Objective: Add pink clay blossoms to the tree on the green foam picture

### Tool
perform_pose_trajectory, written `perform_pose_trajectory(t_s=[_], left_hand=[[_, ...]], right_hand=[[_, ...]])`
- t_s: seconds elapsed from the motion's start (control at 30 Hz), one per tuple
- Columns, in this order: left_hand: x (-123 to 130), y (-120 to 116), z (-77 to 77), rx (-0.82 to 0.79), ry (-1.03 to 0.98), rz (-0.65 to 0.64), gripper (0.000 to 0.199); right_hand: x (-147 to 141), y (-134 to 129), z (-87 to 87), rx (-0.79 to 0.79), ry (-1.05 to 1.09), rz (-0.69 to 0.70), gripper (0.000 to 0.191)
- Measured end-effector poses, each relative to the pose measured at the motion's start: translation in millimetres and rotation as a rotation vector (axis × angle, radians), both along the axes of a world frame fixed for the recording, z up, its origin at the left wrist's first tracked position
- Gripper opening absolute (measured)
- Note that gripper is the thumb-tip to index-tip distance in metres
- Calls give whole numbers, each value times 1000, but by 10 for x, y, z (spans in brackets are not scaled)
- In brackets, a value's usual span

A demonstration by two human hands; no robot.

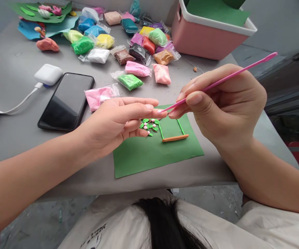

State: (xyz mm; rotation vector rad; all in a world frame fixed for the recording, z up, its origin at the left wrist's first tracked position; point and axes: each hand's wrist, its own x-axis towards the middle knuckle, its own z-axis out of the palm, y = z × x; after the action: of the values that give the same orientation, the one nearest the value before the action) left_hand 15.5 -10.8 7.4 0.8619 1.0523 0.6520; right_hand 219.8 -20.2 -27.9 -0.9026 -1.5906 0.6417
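My right hand (224, 103) pinches a thin pink clay modelling tool (232, 74) between thumb and fingers. The tool slants down to the left, and its tip meets a fingertip of my left hand (120, 117). On that fingertip sits a tiny pale bit of clay (160, 111). The fingers of my left hand are stretched out, palm partly up. Beneath both hands lies a green sheet (149, 159). It bears green clay leaves (155, 128) with small pink balls, two green strands (180, 127) and an orange-brown clay bar (175, 138). My left hand hides part of the leaves.
Several bagged clay packs (130, 82) spread across the back of the table. A black phone (66, 100) and a white earbud case (48, 74) on a cable lie at left. A pink bin (201, 34) stands back right. Decorated sheets (61, 17) lie at back left.
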Motion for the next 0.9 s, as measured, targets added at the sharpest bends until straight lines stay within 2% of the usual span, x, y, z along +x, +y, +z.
perform_pose_trajectory(t_s=[0.1,0.27,0.33,0.63,0.8,0.9], left_hand=[[1,-1,-4,5,8,-2,25],[-2,-6,-15,3,-4,1,20],[-9,-10,-26,-1,-15,-5,21],[-6,-15,-37,7,-22,15,14],[-13,-26,-44,20,-38,25,11],[-23,-30,-65,29,-53,22,15]], right_hand=[[-4,-3,10,4,14,8,25],[-37,30,19,24,154,162,9],[-44,40,19,25,170,184,8],[-18,14,11,20,17,35,19],[-26,32,-1,35,63,72,20],[-29,41,-2,9,46,54,25]])
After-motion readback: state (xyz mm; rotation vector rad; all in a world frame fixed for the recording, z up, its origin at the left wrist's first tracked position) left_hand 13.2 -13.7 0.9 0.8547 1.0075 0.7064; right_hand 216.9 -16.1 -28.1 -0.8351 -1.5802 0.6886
